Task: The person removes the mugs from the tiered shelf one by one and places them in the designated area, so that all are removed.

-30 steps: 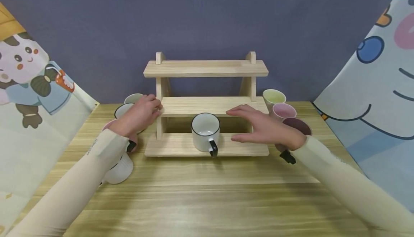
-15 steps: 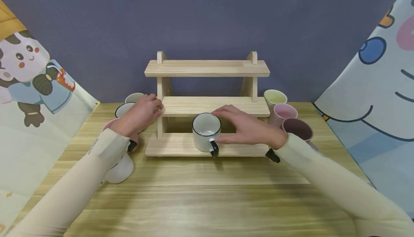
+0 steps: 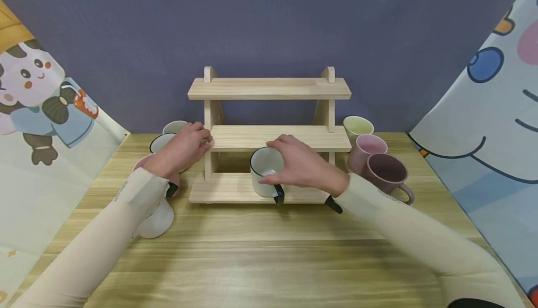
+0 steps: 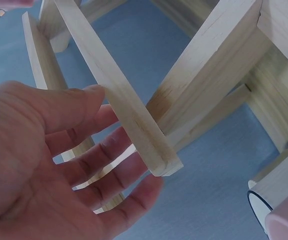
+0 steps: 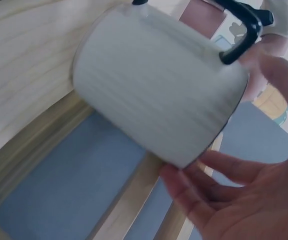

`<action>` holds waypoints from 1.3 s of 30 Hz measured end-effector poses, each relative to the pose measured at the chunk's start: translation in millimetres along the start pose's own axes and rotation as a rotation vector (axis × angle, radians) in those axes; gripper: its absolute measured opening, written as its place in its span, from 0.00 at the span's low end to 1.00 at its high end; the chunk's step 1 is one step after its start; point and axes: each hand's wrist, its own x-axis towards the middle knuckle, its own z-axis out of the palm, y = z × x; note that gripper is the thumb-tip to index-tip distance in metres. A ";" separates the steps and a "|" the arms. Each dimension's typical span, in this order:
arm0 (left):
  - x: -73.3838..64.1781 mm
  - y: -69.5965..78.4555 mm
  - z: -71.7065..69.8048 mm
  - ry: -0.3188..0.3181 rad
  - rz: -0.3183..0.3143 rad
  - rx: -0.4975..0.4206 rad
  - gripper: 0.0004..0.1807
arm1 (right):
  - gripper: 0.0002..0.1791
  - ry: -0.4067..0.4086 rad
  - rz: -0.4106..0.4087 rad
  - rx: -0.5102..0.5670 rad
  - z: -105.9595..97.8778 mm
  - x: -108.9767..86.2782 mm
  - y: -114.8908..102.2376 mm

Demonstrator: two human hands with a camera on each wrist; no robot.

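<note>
A white enamel-style mug [image 3: 259, 163] with a dark rim and black handle stands upright on the bottom board of a wooden three-tier shelf [image 3: 269, 88]. My right hand [image 3: 300, 165] straddles its mouth from the right, thumb in front and fingers at the back rim. In the right wrist view, fingertips [image 5: 179, 182] meet the edge of the mug [image 5: 154, 85]. My left hand [image 3: 182, 149] holds the left end of the shelf. The left wrist view has its thumb and curled fingers around a wooden strip [image 4: 129, 107] of the frame.
Right of the shelf stand a yellow-green cup [image 3: 357, 125], a pink cup [image 3: 370, 144] and a mauve mug [image 3: 386, 168]. Several cups, among them a white one [image 3: 156, 221], sit at the left, partly behind my left arm. A dark cloth wall [image 3: 269, 23] rises behind.
My right hand has moved left from beside the white mug to around its mouth. The mug and my left hand stay in place.
</note>
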 end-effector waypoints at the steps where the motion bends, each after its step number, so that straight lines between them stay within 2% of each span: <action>1: 0.0 0.1 0.0 -0.001 0.000 0.001 0.04 | 0.49 -0.005 0.013 -0.007 1.3 1.0 -1.3; 7: 0.0 -0.1 0.5 -0.002 -0.001 0.001 0.04 | 0.47 0.012 0.035 -0.038 7.2 4.5 -4.1; 19: -0.7 1.2 -1.3 -0.010 -0.007 0.003 0.05 | 0.42 0.054 -0.032 -0.012 9.5 3.3 -0.4; 26: -0.4 0.3 -0.8 -0.001 0.004 0.006 0.05 | 0.39 0.045 -0.042 0.040 -0.8 -10.4 3.0; 39: -1.1 0.3 -1.6 -0.001 0.002 -0.007 0.03 | 0.38 0.089 -0.061 -0.001 -28.3 -47.6 26.4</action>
